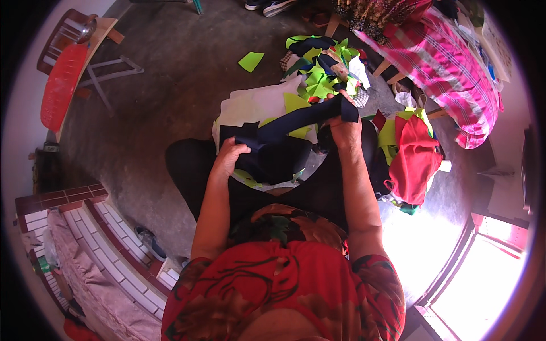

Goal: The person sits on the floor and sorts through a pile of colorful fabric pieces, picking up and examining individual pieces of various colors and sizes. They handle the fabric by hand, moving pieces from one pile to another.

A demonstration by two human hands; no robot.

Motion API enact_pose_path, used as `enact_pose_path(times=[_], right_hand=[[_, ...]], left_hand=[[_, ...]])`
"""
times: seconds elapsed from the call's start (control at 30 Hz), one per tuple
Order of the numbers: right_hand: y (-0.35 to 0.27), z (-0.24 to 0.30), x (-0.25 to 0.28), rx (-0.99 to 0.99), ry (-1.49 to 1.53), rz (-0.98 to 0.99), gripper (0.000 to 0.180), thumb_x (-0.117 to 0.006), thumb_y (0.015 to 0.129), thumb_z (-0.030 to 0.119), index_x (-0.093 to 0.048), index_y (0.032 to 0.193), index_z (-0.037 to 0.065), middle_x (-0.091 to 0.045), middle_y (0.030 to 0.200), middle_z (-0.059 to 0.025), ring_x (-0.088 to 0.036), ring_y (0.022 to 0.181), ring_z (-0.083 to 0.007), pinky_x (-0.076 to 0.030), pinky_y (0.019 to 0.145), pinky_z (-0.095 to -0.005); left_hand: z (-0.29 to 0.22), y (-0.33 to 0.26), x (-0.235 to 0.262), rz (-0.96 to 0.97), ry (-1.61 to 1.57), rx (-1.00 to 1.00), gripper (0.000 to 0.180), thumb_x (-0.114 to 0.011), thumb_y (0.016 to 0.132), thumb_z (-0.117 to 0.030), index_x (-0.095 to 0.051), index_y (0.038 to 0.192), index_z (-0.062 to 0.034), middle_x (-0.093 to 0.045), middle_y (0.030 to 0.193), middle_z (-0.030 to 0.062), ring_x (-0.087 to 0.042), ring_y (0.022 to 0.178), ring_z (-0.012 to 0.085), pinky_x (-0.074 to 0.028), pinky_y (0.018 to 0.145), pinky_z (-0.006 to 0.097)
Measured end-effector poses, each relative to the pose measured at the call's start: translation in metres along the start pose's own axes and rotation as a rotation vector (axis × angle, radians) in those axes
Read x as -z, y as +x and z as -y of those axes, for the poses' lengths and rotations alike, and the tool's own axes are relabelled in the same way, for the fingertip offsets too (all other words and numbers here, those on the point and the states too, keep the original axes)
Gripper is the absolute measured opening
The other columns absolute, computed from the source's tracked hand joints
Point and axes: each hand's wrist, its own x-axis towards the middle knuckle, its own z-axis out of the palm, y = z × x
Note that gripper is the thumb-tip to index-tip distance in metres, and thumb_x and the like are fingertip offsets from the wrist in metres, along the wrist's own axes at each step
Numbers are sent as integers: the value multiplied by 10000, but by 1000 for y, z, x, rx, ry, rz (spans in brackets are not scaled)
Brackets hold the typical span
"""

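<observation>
Stretched between my two hands is a dark navy fabric piece [301, 118], long and strip-like. My left hand [228, 156] pinches its left end, where a squarish navy flap sticks up. Higher and to the right, my right hand [344, 128] grips the other end, with a navy corner hanging over the fingers. Beneath the strip, in front of my lap, a white cloth [253, 105] lies spread with lime-green and dark scraps on it. Just past my right hand rises a heap of lime-green, navy and white fabric scraps [321, 79].
A lone lime-green scrap [251, 61] lies on the grey floor. To my right sits a pile with a red cloth [414, 159]. A pink plaid cloth [449, 68] covers furniture at the upper right; a red tray [63, 85] rests on a table at the left.
</observation>
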Motion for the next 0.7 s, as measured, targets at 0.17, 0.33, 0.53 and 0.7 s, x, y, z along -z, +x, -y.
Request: enact_pose_path(times=[0.17, 0.33, 0.53, 0.7], right_hand=[[-2, -8, 6, 12, -212, -57, 341, -612, 924, 301, -588, 1102, 11, -657, 978, -125, -644, 933, -260, -504, 885, -399], [-11, -16, -1, -82, -504, -99, 334, -598, 933, 353, -636, 1049, 43, -659, 911, -37, -630, 842, -166, -488, 806, -304], [-28, -34, -13, -205, -751, 20, 242, -639, 913, 245, -678, 1058, 56, -665, 926, 21, -592, 819, -81, -458, 754, -237], [-43, -58, -22, -495, -771, 143, 227, -668, 879, 187, -663, 990, -12, -669, 865, -22, -602, 766, -87, -495, 709, -263]], left_hand=[[2, 3, 6, 31, 58, 3, 308, -615, 684, -83, -663, 983, -28, -657, 897, -16, -597, 840, 103, -446, 825, 254], [1, 0, -16, -144, 121, -258, 257, -619, 766, -33, -630, 1023, -20, -628, 872, -17, -563, 825, 76, -459, 778, 252], [-3, -6, -13, 58, 74, -196, 286, -660, 808, -25, -634, 1093, -29, -645, 1065, 9, -594, 929, 92, -473, 855, 279], [-15, -14, -28, 196, 25, -147, 361, -663, 794, -32, -623, 1153, -43, -645, 1053, -9, -565, 990, 85, -427, 927, 273]])
